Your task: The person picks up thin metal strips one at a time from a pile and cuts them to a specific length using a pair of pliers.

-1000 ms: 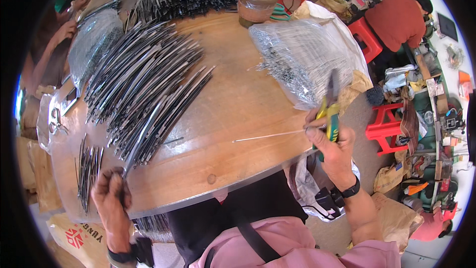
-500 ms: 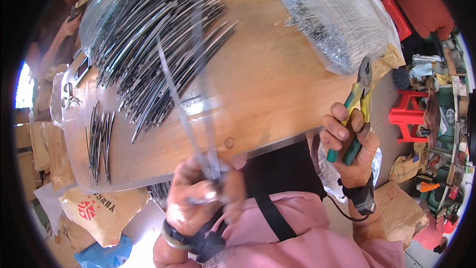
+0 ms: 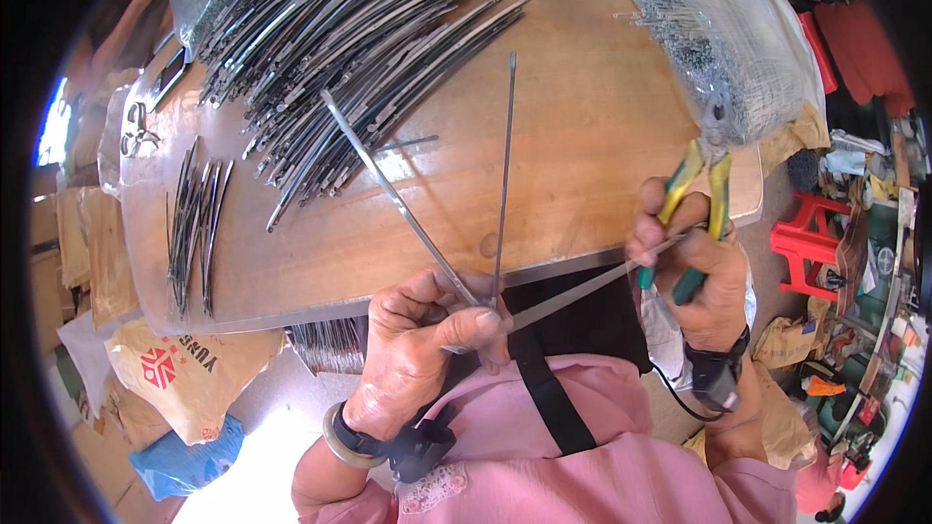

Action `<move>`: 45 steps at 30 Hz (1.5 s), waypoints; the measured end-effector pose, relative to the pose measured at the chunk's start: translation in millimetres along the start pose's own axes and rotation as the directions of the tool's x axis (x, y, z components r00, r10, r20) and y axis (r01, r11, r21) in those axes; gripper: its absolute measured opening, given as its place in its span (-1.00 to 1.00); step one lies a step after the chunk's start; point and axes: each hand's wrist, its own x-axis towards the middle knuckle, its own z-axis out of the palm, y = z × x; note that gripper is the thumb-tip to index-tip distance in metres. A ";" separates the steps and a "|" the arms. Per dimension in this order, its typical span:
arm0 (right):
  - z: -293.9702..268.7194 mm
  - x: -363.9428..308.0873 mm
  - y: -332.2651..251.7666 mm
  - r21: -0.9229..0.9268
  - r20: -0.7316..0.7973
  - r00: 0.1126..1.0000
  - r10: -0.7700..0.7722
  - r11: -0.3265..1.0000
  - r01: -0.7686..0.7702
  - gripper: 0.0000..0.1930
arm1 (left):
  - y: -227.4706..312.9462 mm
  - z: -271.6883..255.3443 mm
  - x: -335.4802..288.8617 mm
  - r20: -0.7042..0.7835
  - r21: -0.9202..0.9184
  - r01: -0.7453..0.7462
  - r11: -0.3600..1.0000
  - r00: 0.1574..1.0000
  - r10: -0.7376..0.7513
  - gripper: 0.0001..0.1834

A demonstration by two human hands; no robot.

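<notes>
My left hand point(image 3: 427, 349) pinches the joined end of a set of thin metal ribs point(image 3: 500, 184), which fan out from my fingers: one points up-left over the wooden table point(image 3: 582, 116), one straight up, one right toward my other hand. My right hand point(image 3: 694, 267) grips yellow-and-green-handled pliers point(image 3: 701, 170), jaws pointing up, and its fingers touch the rightward rib. A large pile of dark metal ribs point(image 3: 340, 49) covers the table's far left.
A plastic-wrapped bundle of thin wires point(image 3: 709, 39) lies at the table's right. A small group of dark ribs point(image 3: 194, 218) lies near the left edge. Scissors point(image 3: 136, 126), cardboard and bags sit left; red stools point(image 3: 811, 243) stand right.
My left hand has lifted a rib set from the table toward my chest, and the ribs now fan apart. My right hand with the pliers has moved in and touches one rib.
</notes>
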 end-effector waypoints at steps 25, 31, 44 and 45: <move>23.3 33.4 1.1 -0.658 0.746 0.666 0.014 -0.132 0.741 -0.65 | 4.3 0.7 -13.3 -0.057 0.466 0.114 0.877 0.993 -0.099 -0.74; 37.3 25.6 -7.5 -0.639 0.763 0.646 0.000 -0.143 0.755 -0.81 | 32.0 -27.1 -6.6 0.302 0.608 -0.189 0.771 0.953 -0.004 -0.66; 39.2 9.9 -5.1 -0.707 0.703 0.697 -0.142 -0.251 0.661 -0.80 | -15.3 -5.4 1.0 0.028 -0.223 0.205 0.953 0.978 -0.204 -0.86; 28.9 6.9 -4.9 -0.749 0.662 0.736 -0.144 -0.164 0.642 -0.79 | -14.6 -3.1 0.6 0.024 -0.190 0.165 0.968 0.986 -0.163 -0.85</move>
